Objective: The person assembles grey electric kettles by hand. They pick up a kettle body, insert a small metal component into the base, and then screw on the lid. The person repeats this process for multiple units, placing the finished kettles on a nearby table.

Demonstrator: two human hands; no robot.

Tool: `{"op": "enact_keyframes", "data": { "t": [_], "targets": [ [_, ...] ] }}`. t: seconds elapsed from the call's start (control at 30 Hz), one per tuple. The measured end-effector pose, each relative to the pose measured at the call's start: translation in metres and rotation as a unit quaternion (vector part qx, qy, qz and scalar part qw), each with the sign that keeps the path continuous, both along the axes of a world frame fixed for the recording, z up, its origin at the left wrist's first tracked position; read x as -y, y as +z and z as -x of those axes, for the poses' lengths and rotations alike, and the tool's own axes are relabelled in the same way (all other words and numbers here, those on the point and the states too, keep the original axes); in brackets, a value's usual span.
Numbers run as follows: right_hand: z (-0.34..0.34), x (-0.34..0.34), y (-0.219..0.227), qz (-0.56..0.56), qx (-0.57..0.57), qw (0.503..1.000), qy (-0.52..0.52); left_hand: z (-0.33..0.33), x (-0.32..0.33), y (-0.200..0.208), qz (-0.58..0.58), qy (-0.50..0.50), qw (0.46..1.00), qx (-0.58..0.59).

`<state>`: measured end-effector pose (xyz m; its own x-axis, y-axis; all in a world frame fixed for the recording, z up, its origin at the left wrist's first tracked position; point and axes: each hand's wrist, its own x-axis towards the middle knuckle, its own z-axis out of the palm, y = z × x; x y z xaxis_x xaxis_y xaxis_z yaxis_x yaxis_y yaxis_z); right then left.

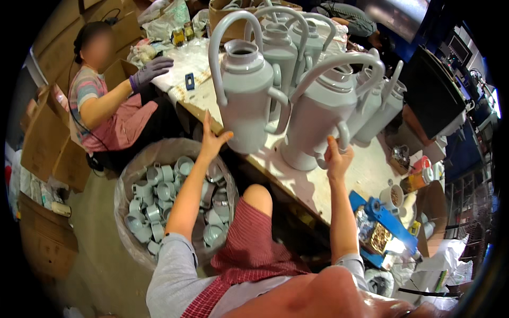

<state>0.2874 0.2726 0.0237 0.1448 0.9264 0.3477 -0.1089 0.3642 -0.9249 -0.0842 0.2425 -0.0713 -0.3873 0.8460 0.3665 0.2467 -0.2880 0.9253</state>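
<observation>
Several grey thermos jugs with tall hoop handles stand on the white worktable (313,193). My right hand (338,159) is closed around the lower part of the side handle of the front right jug (321,116). That jug tilts slightly, its base at the tabletop. My left hand (212,142) is open, thumb and forefinger spread, beside the lower left of the front left jug (244,100); whether it touches the jug I cannot tell. Below my left forearm stands a plastic-lined bin (123,212) full of grey cup-shaped parts (154,212).
Across the table corner sits a co-worker (106,100) with a gloved hand (151,73) over its edge. A blue metal hand tool or fixture (389,225), a white cup (392,197) and small hardware lie at the right end. Cardboard boxes (45,132) line the left.
</observation>
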Motion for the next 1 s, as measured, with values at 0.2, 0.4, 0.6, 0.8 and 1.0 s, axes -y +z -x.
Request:
{"op": "enact_keyframes", "data": {
  "t": [0.2,0.4,0.6,0.8,1.0],
  "targets": [
    [0.068,-0.108,-0.035,0.005,0.018,1.0,-0.002,0.003,-0.029,0.004,0.036,-0.155,0.98,0.116],
    [0.154,-0.18,-0.023,-0.029,0.09,0.995,0.024,0.017,-0.057,-0.022,-0.03,-0.04,0.999,0.006],
    [0.165,-0.228,-0.02,0.042,0.151,0.984,0.086,-0.007,-0.084,0.008,-0.05,0.106,0.993,-0.01],
    [0.1,-0.132,0.043,-0.355,0.29,0.879,-0.132,0.099,-0.082,0.01,-0.113,0.265,0.952,-0.101],
    [-0.038,-0.167,0.101,-0.178,0.161,0.926,-0.293,0.0,-0.066,-0.021,-0.095,0.111,0.989,0.009]
  ]
}}
